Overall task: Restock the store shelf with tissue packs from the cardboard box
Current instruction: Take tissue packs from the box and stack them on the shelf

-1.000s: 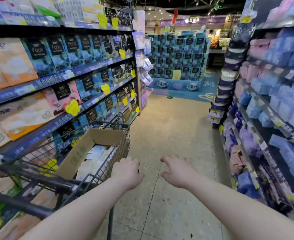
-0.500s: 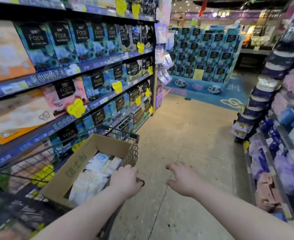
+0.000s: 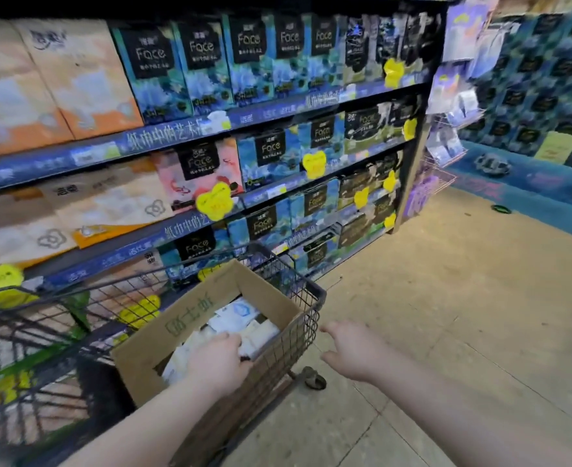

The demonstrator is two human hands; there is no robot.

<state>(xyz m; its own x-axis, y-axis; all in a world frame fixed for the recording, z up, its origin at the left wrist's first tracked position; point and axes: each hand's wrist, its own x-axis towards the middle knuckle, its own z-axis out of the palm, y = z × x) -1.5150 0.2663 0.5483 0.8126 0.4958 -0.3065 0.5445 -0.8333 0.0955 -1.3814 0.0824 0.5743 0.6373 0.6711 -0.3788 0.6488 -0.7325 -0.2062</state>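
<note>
Leftward from the cart's corner, the left hand [image 3: 217, 360] now reaches into the cardboard box [image 3: 163, 335], palm down over the tissue packs [image 3: 241, 313]. Its fingers are hidden beneath it, so I cannot tell whether it grasps one. The right hand [image 3: 357, 352] hovers beside the wire cart [image 3: 306, 326], forearm outstretched, fingers loose, holding nothing. The box sits in the cart, before the store shelf [image 3: 190, 129].
</note>
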